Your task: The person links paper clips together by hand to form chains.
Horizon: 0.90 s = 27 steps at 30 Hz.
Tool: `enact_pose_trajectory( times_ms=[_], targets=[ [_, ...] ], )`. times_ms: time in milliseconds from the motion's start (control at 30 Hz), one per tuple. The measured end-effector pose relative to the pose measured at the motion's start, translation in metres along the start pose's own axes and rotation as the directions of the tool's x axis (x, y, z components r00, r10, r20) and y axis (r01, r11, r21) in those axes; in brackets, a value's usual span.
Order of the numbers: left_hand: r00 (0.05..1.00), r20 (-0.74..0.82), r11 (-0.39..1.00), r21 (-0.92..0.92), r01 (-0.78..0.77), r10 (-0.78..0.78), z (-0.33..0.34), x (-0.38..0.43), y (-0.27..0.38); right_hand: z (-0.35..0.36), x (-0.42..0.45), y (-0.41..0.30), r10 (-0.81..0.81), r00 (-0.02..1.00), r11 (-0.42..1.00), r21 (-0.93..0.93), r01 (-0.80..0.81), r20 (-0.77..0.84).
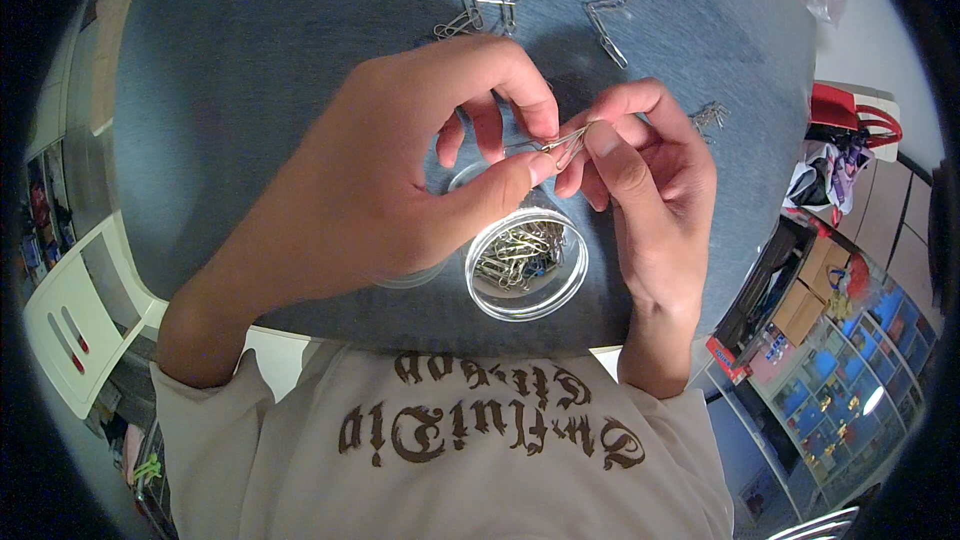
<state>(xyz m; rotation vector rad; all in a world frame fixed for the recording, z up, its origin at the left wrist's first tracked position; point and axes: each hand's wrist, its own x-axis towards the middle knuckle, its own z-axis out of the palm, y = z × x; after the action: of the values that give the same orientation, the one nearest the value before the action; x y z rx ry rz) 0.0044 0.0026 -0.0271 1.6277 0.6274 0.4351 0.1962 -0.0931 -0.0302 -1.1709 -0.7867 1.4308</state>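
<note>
Metal paper clips are pinched between my two hands above the table. My left hand grips their left end between thumb and forefinger, its other fingers curled. At the other end, the thumb and forefinger of my right hand hold the clips. Fingertips hide part of them, so I cannot tell how they are joined. Just below my hands stands a round clear plastic jar, uncapped, with many loose paper clips inside. A clear round lid or dish lies partly hidden under my left hand.
Linked paper clips lie beyond my left hand. A longer paper-clip chain runs toward the far edge of the blue-grey table. A small clip cluster sits at right. A white plastic chair stands left, a glass cabinet right.
</note>
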Motion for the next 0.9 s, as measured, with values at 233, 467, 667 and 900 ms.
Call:
enact_pose_trajectory(
  times_ms=[233, 467, 667, 900],
  targets=[
    [0.994, -0.006, 0.986, -0.13, 0.106, -0.108, 0.001, -0.003, -0.005, -0.004, 0.0, 0.002, 0.012, 0.998, 0.997, 0.076, -0.017, 0.065],
    [0.989, 0.004, 0.969, -0.198, 0.144, -0.146, -0.001, -0.002, -0.005, -0.004, -0.001, -0.004, 0.079, 0.996, 0.993, 0.08, -0.082, 0.033],
    [0.99, -0.024, 0.971, -0.196, 0.135, -0.142, -0.002, -0.002, -0.003, 0.001, -0.002, -0.004, -0.016, 1.0, 0.997, -0.07, 0.015, -0.008],
    [0.992, 0.003, 0.969, -0.213, 0.127, -0.129, -0.004, -0.003, 0.003, 0.0, 0.001, 0.002, -0.215, 0.977, 0.937, -0.279, 0.21, 0.013]
  ],
)
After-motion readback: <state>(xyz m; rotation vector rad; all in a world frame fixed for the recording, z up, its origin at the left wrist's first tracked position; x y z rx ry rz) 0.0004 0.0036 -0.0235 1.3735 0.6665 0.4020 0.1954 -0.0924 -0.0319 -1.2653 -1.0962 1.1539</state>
